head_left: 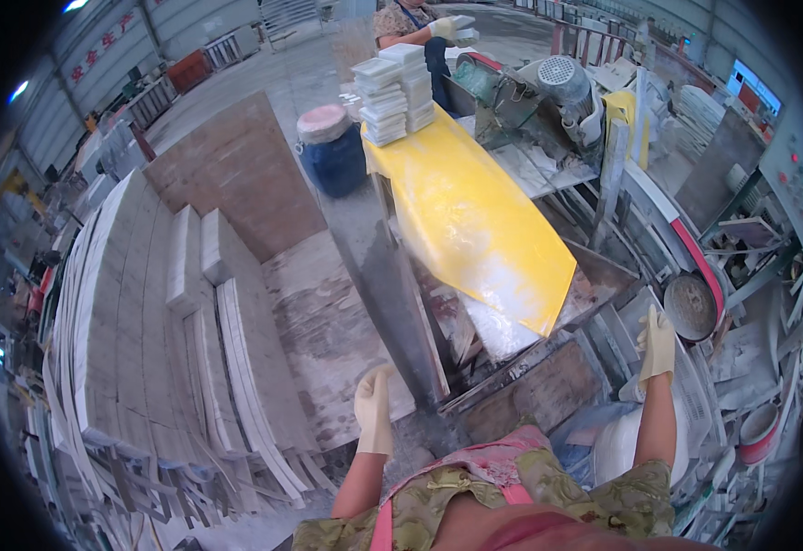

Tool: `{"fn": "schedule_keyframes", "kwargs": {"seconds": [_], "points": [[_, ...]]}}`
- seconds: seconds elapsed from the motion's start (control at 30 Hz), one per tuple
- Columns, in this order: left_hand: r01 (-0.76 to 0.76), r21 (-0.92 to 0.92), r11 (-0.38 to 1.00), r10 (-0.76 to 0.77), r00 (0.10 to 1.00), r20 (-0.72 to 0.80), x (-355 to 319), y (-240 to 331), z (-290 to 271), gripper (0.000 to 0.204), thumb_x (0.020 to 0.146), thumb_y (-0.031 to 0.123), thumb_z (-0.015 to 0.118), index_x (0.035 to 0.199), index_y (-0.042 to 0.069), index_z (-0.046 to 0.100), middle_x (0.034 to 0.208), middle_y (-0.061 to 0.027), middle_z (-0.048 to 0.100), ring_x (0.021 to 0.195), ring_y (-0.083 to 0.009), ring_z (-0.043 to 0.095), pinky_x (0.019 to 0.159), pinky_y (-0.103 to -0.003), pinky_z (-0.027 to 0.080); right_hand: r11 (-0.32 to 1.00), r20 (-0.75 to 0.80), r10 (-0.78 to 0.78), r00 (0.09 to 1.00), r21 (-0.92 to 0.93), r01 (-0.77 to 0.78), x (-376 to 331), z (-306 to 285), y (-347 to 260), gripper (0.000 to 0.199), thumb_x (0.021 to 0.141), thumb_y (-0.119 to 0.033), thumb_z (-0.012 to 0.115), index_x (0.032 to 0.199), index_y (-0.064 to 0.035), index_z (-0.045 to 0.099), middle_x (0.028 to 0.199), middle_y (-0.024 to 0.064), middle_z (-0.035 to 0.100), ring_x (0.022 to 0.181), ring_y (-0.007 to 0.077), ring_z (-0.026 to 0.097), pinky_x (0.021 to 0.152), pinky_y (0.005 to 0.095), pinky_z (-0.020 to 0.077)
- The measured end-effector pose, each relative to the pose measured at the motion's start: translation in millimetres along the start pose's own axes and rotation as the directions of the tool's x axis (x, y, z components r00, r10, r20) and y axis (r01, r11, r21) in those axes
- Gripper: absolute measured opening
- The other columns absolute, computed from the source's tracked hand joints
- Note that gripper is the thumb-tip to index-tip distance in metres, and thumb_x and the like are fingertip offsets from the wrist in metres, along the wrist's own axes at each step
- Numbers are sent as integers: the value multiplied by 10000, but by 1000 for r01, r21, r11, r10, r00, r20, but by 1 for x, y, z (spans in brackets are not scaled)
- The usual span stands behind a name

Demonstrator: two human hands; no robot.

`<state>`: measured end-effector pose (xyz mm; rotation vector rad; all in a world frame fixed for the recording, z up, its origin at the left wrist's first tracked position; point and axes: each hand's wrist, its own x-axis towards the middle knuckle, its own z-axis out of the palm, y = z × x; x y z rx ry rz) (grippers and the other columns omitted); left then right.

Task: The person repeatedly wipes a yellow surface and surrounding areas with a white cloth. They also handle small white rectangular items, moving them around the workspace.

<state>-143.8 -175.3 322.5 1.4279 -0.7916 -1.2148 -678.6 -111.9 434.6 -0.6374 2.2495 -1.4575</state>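
My left hand, in a cream rubber glove, hangs beside the near right corner of a worn, stained board. Its fingers curve loosely, and I see nothing in them. My right hand wears a matching glove and is raised at the right, near a round dusty pan by a red-edged machine guard. The fingers there are a little apart, with nothing visible between them. Ahead of me, between the two hands, lies a bench covered in a yellow sheet, wet and whitish toward the near end.
Stacked white tiles stand on the bench's far end, near a co-worker's gloved hand holding more. Long marble-like slabs fill the left. A blue barrel stands beyond the board. A motor and scrap crowd the right.
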Motion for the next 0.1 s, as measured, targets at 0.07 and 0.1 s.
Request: {"fn": "schedule_keyframes", "kwargs": {"seconds": [0.07, 0.1], "points": [[-125, -27, 992, 124, 992, -8, 4, 9, 28, 227, 1040, 142, 586, 1146, -12, 716, 1094, -94, 754, 1019, -150, 682, 971, -307, 511, 1000, 57, -29, 998, 11, 28, 47, 2, 21, 442, 1031, -511, 572, 899, -95, 645, 574, 7, 535, 470, 103, 505, 441, 266, 419], [-175, -23, 984, 174, 984, -33, 4, 13, 44, 216, 1029, 134, 608, 1154, -5, 717, 1095, -100, 755, 1027, -153, 681, 983, -311, 510, 1000, 101, -17, 995, 24, 14, 74, 5, 34, 443, 1028, -515, 575, 906, -97, 655, 582, 15, 550, 471, 109, 519, 451, 268, 441]]}}
